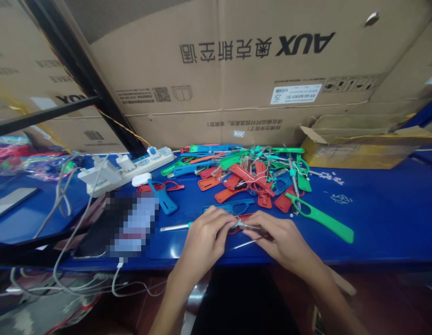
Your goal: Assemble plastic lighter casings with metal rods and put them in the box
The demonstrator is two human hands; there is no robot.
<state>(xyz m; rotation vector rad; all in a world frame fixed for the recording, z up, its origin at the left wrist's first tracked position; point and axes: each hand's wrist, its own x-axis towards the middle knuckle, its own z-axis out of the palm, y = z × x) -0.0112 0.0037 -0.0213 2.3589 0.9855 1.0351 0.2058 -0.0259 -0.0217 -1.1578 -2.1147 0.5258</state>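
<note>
My left hand and my right hand meet over the blue tabletop, with their fingertips pinching a small metal wire fitting. A red plastic tag lies partly hidden beneath it. A metal shaft with a green end runs under my left hand, and a thin metal rod shows below my right. Just beyond my hands lies a blue plastic tag. Farther back is a heap of red, green and blue plastic tags, with a long green one at its right.
A white power strip with plugs and grey cables lies at the left, near a white case and a phone with a blurred area. Large AUX cardboard boxes stand behind the table, beside a black metal shelf post.
</note>
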